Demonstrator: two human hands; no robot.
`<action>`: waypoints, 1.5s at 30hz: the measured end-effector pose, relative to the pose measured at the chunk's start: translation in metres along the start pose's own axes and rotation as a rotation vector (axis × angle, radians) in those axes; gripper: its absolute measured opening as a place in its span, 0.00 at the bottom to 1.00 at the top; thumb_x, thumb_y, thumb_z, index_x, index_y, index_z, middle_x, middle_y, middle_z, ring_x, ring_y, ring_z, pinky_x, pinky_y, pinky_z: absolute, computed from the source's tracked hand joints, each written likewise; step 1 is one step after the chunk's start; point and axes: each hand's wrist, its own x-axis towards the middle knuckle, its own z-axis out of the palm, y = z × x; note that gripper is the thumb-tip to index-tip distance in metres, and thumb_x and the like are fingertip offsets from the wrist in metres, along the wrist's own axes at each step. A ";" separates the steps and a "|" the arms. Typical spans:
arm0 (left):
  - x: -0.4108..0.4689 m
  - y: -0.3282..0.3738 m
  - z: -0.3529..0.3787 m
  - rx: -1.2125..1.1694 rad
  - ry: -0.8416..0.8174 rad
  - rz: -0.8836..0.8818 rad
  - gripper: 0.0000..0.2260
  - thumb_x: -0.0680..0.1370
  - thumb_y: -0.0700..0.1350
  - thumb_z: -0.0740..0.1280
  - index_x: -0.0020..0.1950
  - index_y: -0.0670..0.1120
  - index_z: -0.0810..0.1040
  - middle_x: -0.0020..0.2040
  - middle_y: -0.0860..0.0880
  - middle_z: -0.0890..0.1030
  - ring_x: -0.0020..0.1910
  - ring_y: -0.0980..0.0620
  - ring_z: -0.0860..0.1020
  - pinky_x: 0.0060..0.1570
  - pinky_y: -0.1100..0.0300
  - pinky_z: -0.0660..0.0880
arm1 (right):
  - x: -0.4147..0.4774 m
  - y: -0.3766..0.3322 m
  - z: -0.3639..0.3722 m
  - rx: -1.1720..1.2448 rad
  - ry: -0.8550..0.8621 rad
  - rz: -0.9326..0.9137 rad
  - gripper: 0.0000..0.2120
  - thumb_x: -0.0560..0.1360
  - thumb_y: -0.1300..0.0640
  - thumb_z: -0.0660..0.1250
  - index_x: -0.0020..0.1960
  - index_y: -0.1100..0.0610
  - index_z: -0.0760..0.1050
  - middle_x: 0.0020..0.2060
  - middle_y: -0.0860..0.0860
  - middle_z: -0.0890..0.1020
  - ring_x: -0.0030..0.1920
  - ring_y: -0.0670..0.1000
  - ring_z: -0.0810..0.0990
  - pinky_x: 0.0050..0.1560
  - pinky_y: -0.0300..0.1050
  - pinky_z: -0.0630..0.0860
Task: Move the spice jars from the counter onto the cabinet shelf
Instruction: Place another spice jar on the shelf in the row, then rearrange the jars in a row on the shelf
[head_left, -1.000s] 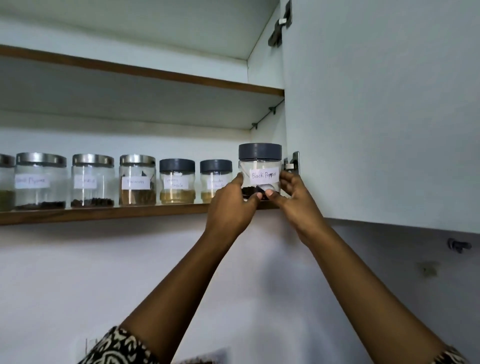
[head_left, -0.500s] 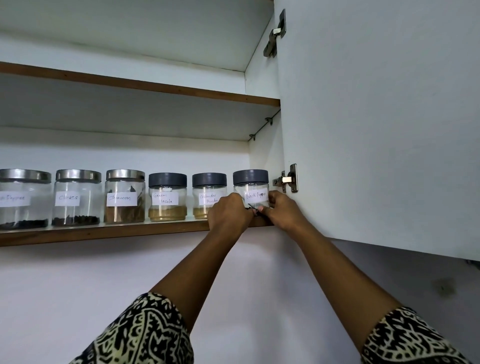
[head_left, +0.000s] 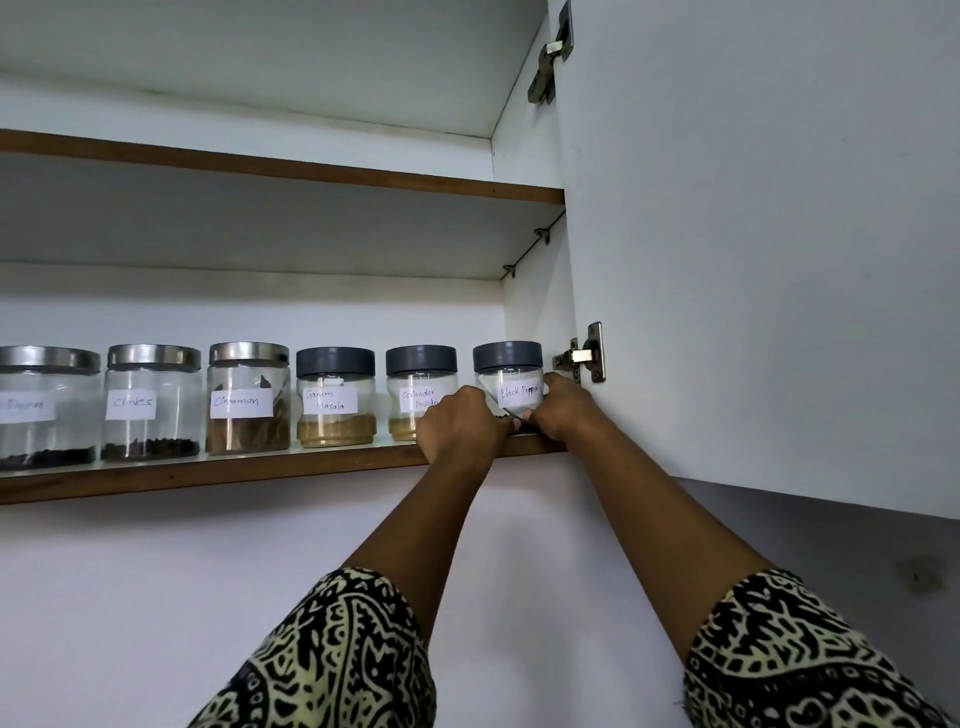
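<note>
The clear plastic jar with a dark grey screw lid and a white handwritten label reading "Black Pepper" (head_left: 510, 382) stands upright at the right end of the lower cabinet shelf with a brown wooden front edge (head_left: 208, 470). Its base is hidden behind the fingers, so contact with the shelf cannot be confirmed.

Both hands hold the lower half of this jar. The left hand (head_left: 460, 423) curls round its left side. The right hand (head_left: 563, 410) curls round its right side. The thumbs meet in front, below the label.

Just left of the grip, partly covered by the left hand, stands a matching grey-lidded jar labelled "Coriander Powder" (head_left: 415, 387). Further left in the same row:
- a grey-lidded jar labelled "Garam Masala" (head_left: 335, 397), holding tan powder;
- a glass jar with a steel lid labelled "Cinnamon" (head_left: 248, 400);
- a steel-lidded glass jar labelled "Cloves" (head_left: 151, 402);
- a steel-lidded glass jar cut off by the frame edge (head_left: 47, 410), label unreadable.

Just right of the grip, a metal hinge (head_left: 584, 356) joins the cabinet wall to the open white door (head_left: 753, 260). Above the grip runs an upper shelf (head_left: 260, 166). Below the grip, both forearms lead down to black-and-cream patterned sleeves (head_left: 337, 654).
</note>
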 end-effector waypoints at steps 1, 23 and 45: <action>0.000 0.000 0.000 0.005 0.001 0.002 0.22 0.71 0.61 0.70 0.57 0.47 0.79 0.53 0.47 0.83 0.54 0.46 0.80 0.44 0.59 0.67 | 0.001 0.000 0.000 0.001 -0.004 0.001 0.26 0.73 0.57 0.69 0.69 0.58 0.67 0.63 0.58 0.76 0.62 0.57 0.75 0.58 0.45 0.72; -0.073 -0.112 -0.079 -0.191 0.041 0.380 0.18 0.76 0.51 0.66 0.66 0.52 0.75 0.60 0.52 0.81 0.57 0.54 0.79 0.54 0.56 0.77 | -0.117 -0.050 0.063 0.237 0.162 -0.382 0.26 0.76 0.60 0.66 0.72 0.51 0.63 0.60 0.50 0.78 0.60 0.47 0.76 0.56 0.37 0.70; 0.012 -0.455 -0.397 0.629 0.149 -0.019 0.20 0.78 0.39 0.64 0.70 0.48 0.69 0.65 0.45 0.76 0.61 0.45 0.75 0.57 0.50 0.75 | -0.133 -0.454 0.315 0.054 -0.088 -0.768 0.21 0.75 0.63 0.64 0.67 0.57 0.69 0.62 0.55 0.76 0.61 0.55 0.74 0.58 0.47 0.71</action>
